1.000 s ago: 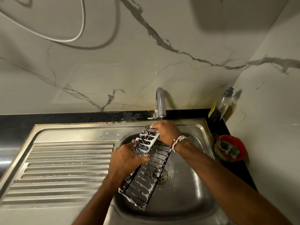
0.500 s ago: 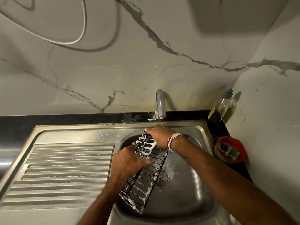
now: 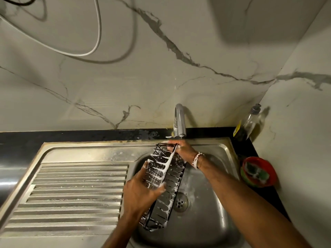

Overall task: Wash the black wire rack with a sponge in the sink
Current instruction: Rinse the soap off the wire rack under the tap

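Head view: both hands (image 3: 140, 193) (image 3: 185, 152) grip foamy black wire rack (image 3: 162, 170).

My left hand (image 3: 141, 192) grips the long side of the soapy black wire rack (image 3: 167, 178), thumb over the foamy rim, with the drain (image 3: 181, 202) just right of my thumb. My right hand (image 3: 185, 152) holds the rack's far end, fingers blurred, directly beneath the tap (image 3: 179, 122) over the sink (image 3: 215, 221).
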